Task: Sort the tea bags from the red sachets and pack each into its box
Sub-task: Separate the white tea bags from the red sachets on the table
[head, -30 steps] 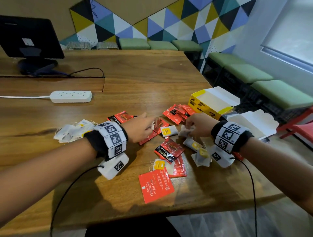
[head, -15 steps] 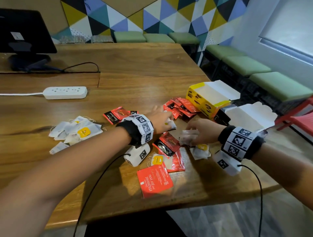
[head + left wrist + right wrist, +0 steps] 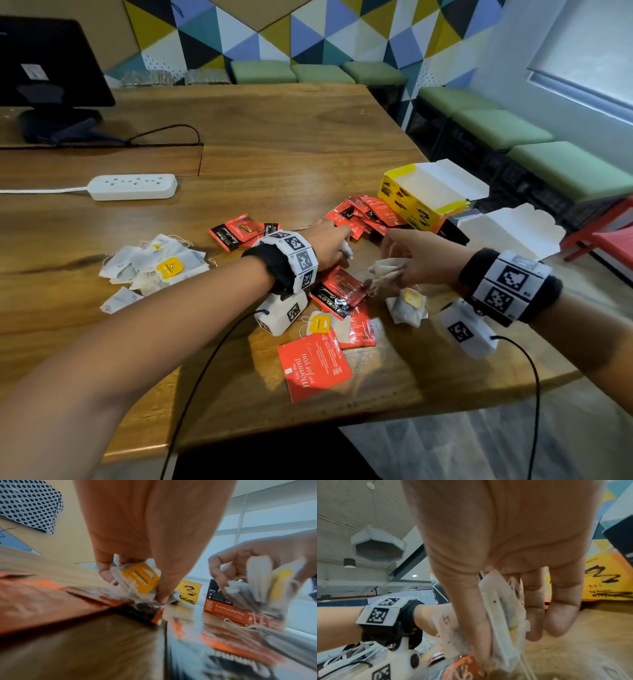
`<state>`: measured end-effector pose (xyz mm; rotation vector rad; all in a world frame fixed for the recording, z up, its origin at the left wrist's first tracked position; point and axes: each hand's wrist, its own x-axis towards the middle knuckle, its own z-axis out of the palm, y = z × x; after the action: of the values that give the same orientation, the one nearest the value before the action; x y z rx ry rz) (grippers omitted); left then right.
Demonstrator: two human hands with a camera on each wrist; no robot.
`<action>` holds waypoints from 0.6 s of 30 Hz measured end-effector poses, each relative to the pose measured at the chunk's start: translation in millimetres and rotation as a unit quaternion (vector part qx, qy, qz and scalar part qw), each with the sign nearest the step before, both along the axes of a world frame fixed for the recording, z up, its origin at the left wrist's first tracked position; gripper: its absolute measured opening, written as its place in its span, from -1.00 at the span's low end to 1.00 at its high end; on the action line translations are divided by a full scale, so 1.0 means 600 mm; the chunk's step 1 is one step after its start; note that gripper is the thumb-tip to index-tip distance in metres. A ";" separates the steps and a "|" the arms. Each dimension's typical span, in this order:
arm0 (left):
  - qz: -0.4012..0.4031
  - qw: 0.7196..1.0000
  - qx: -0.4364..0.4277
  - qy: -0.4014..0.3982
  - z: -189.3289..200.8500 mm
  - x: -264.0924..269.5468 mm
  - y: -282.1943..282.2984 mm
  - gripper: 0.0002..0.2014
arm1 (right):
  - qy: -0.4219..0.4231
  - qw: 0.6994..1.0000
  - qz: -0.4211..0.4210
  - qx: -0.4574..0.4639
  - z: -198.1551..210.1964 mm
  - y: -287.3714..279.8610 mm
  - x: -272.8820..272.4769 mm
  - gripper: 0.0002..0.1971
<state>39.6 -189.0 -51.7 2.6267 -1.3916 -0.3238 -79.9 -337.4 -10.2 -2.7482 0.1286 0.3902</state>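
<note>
Tea bags (image 3: 388, 272) now bunched in right hand (image 3: 419, 260), lifted; left hand (image 3: 323, 245) pinches yellow-tagged tea bag (image 3: 139, 580), mostly hidden in head view, centre frame.

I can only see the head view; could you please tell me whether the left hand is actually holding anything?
Observer: Yes, the left wrist view shows the left hand pinching a white paper tea bag with a square yellow tag.
Operator: Thanks; and the right hand?
Observer: The right wrist view shows the right hand gripping several white tea bags between thumb and fingers.
</note>
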 end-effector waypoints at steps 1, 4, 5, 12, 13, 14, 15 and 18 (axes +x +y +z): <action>-0.008 1.000 -0.014 0.000 0.004 0.000 0.003 -0.82 | 0.010 1.000 0.002 0.007 0.002 -0.001 -0.005 -0.54; -0.004 0.999 -0.044 0.006 0.025 0.002 0.022 -0.81 | 0.072 0.997 0.028 -0.004 0.002 -0.004 -0.020 -0.47; -0.003 0.999 -0.047 0.014 0.031 0.003 0.029 -0.81 | 0.096 0.995 0.039 -0.010 0.002 -0.006 -0.025 -0.45; -0.120 0.988 0.035 0.091 0.072 -0.051 0.085 -0.65 | 0.116 0.983 0.085 -0.115 -0.015 -0.004 -0.028 -0.46; -0.152 0.984 0.048 0.085 0.069 -0.064 0.090 -0.65 | 0.110 0.982 0.087 -0.125 -0.017 -0.003 -0.024 -0.47; -0.184 0.978 0.054 0.077 0.065 -0.075 0.093 -0.67 | 0.107 0.982 0.088 -0.131 -0.020 -0.003 -0.021 -0.46; -0.209 0.974 0.059 0.063 0.058 -0.084 0.094 -0.68 | 0.106 0.981 0.089 -0.134 -0.020 -0.002 -0.018 -0.45; -0.245 0.968 0.052 0.010 0.041 -0.101 0.090 -0.63 | 0.097 0.981 0.093 -0.138 -0.018 0.003 -0.013 -0.46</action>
<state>-21.2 -135.0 -27.0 2.3064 -2.0590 -0.4889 -88.0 -335.5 -20.7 -2.9996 -0.0293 0.7434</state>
